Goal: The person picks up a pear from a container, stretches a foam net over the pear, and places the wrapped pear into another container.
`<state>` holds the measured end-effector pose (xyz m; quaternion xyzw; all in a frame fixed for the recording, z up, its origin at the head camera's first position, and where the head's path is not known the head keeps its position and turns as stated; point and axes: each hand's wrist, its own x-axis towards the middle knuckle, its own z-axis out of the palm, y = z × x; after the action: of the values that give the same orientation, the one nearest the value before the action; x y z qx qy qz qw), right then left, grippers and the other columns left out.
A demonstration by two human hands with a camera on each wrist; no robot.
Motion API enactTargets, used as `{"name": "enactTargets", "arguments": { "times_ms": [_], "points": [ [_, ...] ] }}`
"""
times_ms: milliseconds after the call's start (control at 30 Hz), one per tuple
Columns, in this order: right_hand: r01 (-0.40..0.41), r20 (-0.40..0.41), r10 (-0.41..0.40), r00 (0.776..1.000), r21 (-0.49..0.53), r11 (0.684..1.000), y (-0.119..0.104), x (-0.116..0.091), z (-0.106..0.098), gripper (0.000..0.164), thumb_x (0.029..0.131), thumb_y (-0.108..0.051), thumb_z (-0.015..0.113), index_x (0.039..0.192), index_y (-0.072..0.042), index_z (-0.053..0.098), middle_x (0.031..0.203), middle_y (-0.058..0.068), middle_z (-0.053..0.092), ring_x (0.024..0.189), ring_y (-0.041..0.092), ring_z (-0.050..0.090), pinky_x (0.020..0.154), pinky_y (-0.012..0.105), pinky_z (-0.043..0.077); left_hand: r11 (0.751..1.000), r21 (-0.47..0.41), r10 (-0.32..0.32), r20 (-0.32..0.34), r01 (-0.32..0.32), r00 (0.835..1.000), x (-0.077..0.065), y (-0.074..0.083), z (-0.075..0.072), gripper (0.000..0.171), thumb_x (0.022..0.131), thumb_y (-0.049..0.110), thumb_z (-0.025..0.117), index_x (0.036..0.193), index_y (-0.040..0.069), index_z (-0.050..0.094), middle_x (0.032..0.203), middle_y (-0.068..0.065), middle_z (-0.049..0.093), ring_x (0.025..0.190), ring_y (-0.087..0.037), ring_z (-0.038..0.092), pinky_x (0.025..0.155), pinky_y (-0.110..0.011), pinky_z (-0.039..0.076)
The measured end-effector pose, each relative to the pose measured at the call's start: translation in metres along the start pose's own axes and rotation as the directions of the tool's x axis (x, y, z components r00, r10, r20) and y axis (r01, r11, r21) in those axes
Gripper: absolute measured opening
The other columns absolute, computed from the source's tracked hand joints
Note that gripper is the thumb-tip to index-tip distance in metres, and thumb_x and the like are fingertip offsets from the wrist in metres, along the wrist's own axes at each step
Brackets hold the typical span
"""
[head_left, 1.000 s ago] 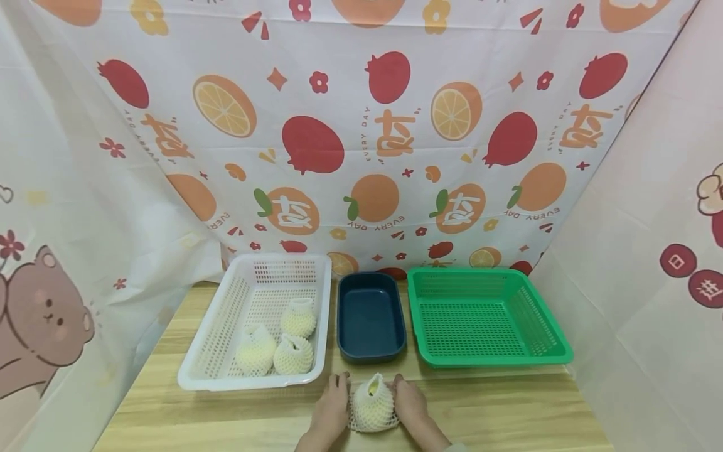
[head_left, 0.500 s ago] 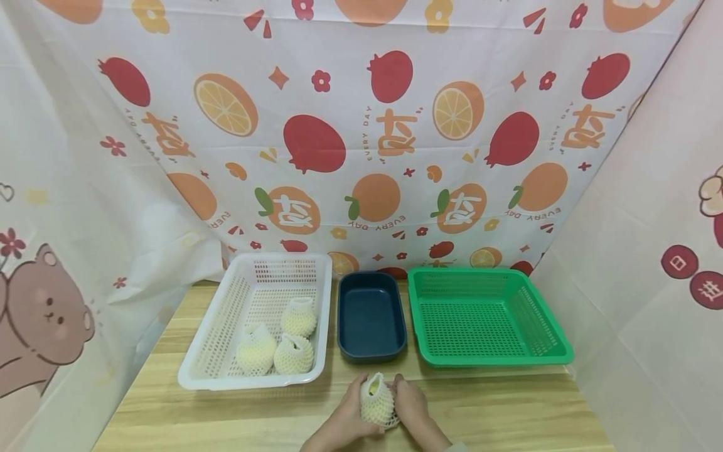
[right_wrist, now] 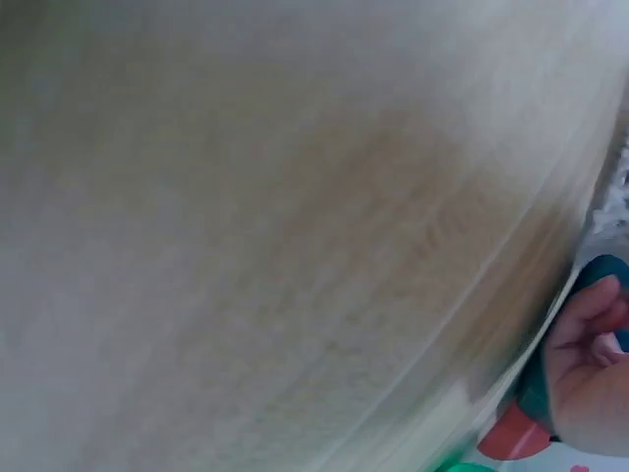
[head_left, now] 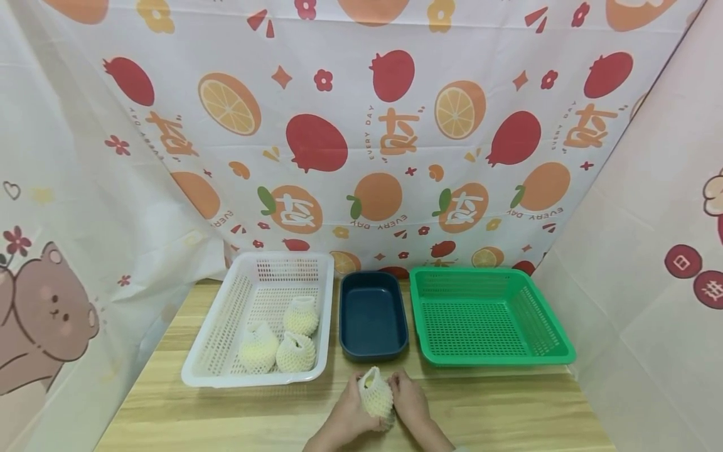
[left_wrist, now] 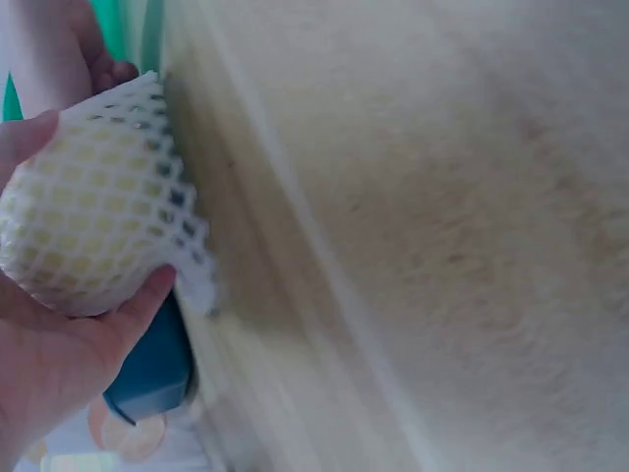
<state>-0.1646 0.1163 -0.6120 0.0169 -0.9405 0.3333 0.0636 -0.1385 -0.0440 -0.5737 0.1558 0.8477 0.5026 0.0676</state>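
A pale yellow fruit in a white foam net sleeve (head_left: pixel 375 397) is held upright over the table, close in front of the dark blue tray (head_left: pixel 373 320). My left hand (head_left: pixel 349 414) grips it from the left; in the left wrist view that hand's thumb and fingers (left_wrist: pixel 147 305) wrap round the netting. My right hand (head_left: pixel 410 403) is at the fruit's right side with curled fingers, its fingertips close to the net. In the right wrist view that hand (right_wrist: pixel 590 364) appears at the right edge, and whether it pinches the netting is unclear.
At the left stands a white basket (head_left: pixel 194 358) with several netted fruits (head_left: pixel 258 349) in it. A green basket (head_left: pixel 497 361) is at the right of the blue tray. Printed cloth (head_left: pixel 361 138) hangs behind and at both sides of the wooden table (head_left: pixel 497 414).
My left hand has moved from the fruit's left side to round it, gripping it. The fruit has turned and risen slightly. My right hand stays close by on the right.
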Motion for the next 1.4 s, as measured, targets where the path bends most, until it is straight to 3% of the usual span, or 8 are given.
{"name": "enactTargets", "arguments": {
  "times_ms": [100,300,533,700,933,1100,1300,1400],
  "points": [
    [0.01,-0.039,0.0,0.999,0.259,0.966,-0.005,0.005,-0.005,0.005,0.089,-0.003,0.055,0.088,-0.007,0.058,0.075,-0.004,0.055,0.065,0.009,0.05,0.054,0.024,0.043,0.996,-0.086,-0.033,-0.03,0.03,0.999,0.004,0.006,-0.007,0.092,0.058,0.014,0.081,0.127,-0.008,0.024,0.111,-0.021,0.048,0.096,-0.03,0.051,0.08,-0.04,0.044],
    [0.011,-0.015,-0.002,1.0,0.606,0.795,-0.024,0.012,-0.026,0.016,0.092,0.003,0.045,0.1,-0.003,0.059,0.097,0.005,0.059,0.09,0.014,0.053,0.074,0.025,0.046,0.955,-0.293,-0.066,-0.06,0.046,0.996,0.014,0.023,-0.027,0.088,0.066,0.012,0.077,0.133,-0.007,0.023,0.121,-0.023,0.042,0.108,-0.034,0.045,0.087,-0.045,0.04],
    [-0.011,0.056,-0.047,0.997,0.758,0.652,-0.055,0.01,-0.064,0.015,0.097,-0.001,0.039,0.104,0.008,0.05,0.095,0.01,0.055,0.087,0.013,0.055,0.076,0.031,0.049,0.858,-0.504,-0.159,-0.072,0.102,0.985,0.018,0.042,-0.043,0.078,0.085,0.023,0.066,0.135,-0.006,0.013,0.127,-0.027,0.042,0.111,-0.033,0.047,0.091,-0.041,0.042],
    [-0.072,0.127,-0.056,0.99,0.817,0.572,-0.054,0.011,-0.065,0.028,0.099,-0.016,0.039,0.114,0.008,0.039,0.098,0.009,0.052,0.088,0.015,0.054,0.076,0.034,0.047,0.81,-0.575,-0.186,-0.068,0.114,0.98,0.024,0.048,-0.041,0.071,0.09,0.031,0.057,0.136,-0.002,0.013,0.126,-0.022,0.042,0.111,-0.03,0.047,0.093,-0.041,0.039],
    [-0.064,0.182,-0.132,0.974,0.788,0.613,-0.058,0.009,-0.061,0.06,0.096,-0.021,0.047,0.14,0.005,0.017,0.139,0.028,0.029,0.123,0.035,0.036,0.095,0.036,0.038,0.837,-0.536,-0.162,-0.049,0.111,0.986,0.026,0.053,-0.036,0.08,0.09,0.033,0.056,0.142,0.001,0.004,0.141,-0.029,0.014,0.126,-0.043,0.024,0.1,-0.053,0.027],
    [-0.118,0.232,-0.097,0.968,0.761,0.638,-0.055,0.01,-0.059,0.067,0.094,-0.026,0.051,0.143,0.0,0.013,0.138,0.023,0.029,0.119,0.032,0.039,0.093,0.038,0.039,0.845,-0.522,-0.104,0.061,0.121,0.993,0.026,0.052,-0.036,0.077,0.095,0.037,0.045,0.145,0.006,-0.006,0.146,-0.027,-0.004,0.131,-0.046,0.003,0.1,-0.062,0.015],
    [-0.194,0.254,-0.013,0.967,0.772,0.605,-0.054,0.011,-0.061,0.065,0.091,-0.029,0.053,0.138,0.004,0.022,0.125,0.017,0.042,0.106,0.023,0.045,0.088,0.033,0.039,0.794,-0.599,-0.086,0.066,0.108,0.994,0.027,0.049,-0.035,0.068,0.098,0.038,0.036,0.142,-0.002,0.002,0.141,-0.029,0.017,0.126,-0.041,0.026,0.098,-0.053,0.03],
    [-0.218,0.284,-0.032,0.958,0.8,0.559,-0.055,0.01,-0.062,0.064,0.092,-0.03,0.051,0.137,0.005,0.023,0.122,0.016,0.043,0.104,0.021,0.046,0.089,0.031,0.038,0.749,-0.654,-0.096,0.05,0.105,0.994,0.026,0.045,-0.033,0.067,0.099,0.042,0.031,0.14,-0.006,0.007,0.135,-0.028,0.028,0.121,-0.038,0.035,0.096,-0.049,0.034]
  ]
}}
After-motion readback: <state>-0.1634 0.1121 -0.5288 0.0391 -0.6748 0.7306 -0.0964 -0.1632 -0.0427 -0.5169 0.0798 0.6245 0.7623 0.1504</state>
